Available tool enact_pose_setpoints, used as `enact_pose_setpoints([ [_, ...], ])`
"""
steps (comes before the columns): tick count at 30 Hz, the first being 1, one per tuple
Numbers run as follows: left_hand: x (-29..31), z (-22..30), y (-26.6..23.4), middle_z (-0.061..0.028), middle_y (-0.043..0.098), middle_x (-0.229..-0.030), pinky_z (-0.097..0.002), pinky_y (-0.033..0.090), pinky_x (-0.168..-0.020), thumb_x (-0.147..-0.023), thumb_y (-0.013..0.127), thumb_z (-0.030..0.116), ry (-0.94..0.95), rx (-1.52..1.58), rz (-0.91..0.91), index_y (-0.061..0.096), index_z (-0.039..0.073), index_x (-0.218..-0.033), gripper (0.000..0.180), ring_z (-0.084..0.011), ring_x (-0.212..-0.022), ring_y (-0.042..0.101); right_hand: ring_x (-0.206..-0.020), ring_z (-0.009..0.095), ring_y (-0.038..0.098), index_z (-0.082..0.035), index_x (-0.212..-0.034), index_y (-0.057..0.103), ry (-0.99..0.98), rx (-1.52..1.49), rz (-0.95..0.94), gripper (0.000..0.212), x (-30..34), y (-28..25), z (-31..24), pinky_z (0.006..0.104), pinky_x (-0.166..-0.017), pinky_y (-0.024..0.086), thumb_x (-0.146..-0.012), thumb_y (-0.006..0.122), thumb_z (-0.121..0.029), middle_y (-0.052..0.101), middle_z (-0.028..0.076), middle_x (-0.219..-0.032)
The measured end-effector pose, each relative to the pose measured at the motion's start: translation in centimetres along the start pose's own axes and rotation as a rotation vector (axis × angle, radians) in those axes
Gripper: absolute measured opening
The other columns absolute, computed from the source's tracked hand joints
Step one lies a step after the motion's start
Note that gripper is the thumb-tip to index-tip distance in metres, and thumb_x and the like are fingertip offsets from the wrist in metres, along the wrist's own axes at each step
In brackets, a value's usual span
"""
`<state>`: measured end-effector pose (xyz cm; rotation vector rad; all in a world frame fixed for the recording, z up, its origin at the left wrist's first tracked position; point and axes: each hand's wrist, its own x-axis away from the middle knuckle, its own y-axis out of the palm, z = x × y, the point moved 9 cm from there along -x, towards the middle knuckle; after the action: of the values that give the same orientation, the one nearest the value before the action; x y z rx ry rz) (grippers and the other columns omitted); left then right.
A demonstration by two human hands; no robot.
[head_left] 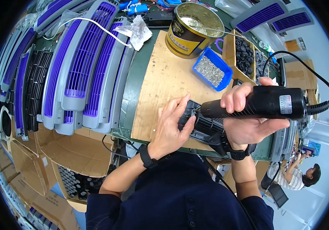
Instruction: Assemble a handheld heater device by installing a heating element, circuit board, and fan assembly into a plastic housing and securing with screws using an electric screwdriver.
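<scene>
In my right hand (241, 115) lies a black corded electric screwdriver (264, 102), its narrow end pointing left. That tip meets the end of a long black plastic housing (206, 124) with a ribbed roller along it. My left hand (172, 124) grips the housing's left end, thumb and fingers closed around it. The housing rests over the near part of a wooden board (153, 92). Just beyond the tool stands a blue tray (219, 85) of small silver screws. My fingers partly hide the housing's end, and any screw at the tip is too small to make out.
Purple-and-grey slatted covers (81, 57) are stacked at left. Behind the board stand a yellow-black tin (183, 42) and a wooden box (230, 51) of black rings. An open cardboard box (80, 149) sits below left. The tool's cord (327, 84) loops at right; another person (296, 174) works beyond.
</scene>
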<state>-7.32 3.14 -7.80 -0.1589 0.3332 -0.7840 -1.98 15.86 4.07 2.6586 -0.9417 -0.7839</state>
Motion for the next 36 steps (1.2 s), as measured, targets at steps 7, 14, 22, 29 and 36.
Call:
enact_pose_setpoints([
  [7,0.1,-0.1,-0.3,-0.0141,0.055,-0.121,-0.0361,0.036,-0.094,-0.083,0.067,0.015,-0.033,0.054,0.002,0.049,0.002,-0.136,0.057,-0.0276,-0.109,0.053,-0.057,0.016,0.045,-0.008,-0.130,0.036,-0.020,-0.098,0.002,0.103,-0.1,0.0,-0.6,0.0325,-0.058,0.043,-0.070,0.034,-0.092,0.050,0.007,-0.068],
  [14,-0.9,1.4,-1.4,-0.0128,0.056,-0.122,-0.0392,0.035,-0.097,-0.075,0.078,0.016,0.065,0.112,0.108,0.072,0.008,-0.105,0.032,-0.0297,-0.113,0.051,-0.059,0.017,0.048,-0.011,-0.134,0.036,-0.021,-0.159,-0.035,0.097,-0.5,0.5,-2.2,0.0330,-0.058,0.044,-0.075,0.036,-0.088,0.051,0.006,-0.072],
  [22,-0.9,0.6,-1.5,-0.0074,0.062,-0.108,-0.0380,0.037,-0.094,-0.071,0.079,0.014,0.020,0.105,0.095,0.076,0.009,-0.083,0.014,-0.0265,-0.108,0.053,-0.054,0.013,0.044,-0.013,-0.133,0.040,0.011,-0.061,0.003,0.086,-0.4,0.8,-2.4,0.0294,-0.053,0.040,-0.081,0.041,-0.082,0.046,0.001,-0.068],
  [29,-0.7,-1.2,-0.7,-0.0047,0.063,-0.102,-0.0337,0.043,-0.088,-0.068,0.081,0.007,-0.089,0.399,0.058,0.075,0.008,-0.081,0.014,-0.0212,-0.101,0.056,-0.052,0.012,0.044,-0.012,-0.131,0.041,-0.035,-0.085,-0.053,0.082,-0.4,1.3,-3.7,0.0279,-0.051,0.040,-0.083,0.046,-0.078,0.046,0.000,-0.068],
  [36,-0.5,-1.8,0.2,-0.0051,0.062,-0.101,-0.0305,0.046,-0.085,-0.072,0.079,0.003,-0.199,0.667,0.016,0.075,0.005,-0.085,0.013,-0.0179,-0.101,0.056,-0.052,0.011,0.044,-0.012,-0.131,0.041,-0.028,-0.095,-0.083,0.080,-0.5,1.6,-3.7,0.0277,-0.050,0.040,-0.084,0.045,-0.077,0.047,0.000,-0.068],
])
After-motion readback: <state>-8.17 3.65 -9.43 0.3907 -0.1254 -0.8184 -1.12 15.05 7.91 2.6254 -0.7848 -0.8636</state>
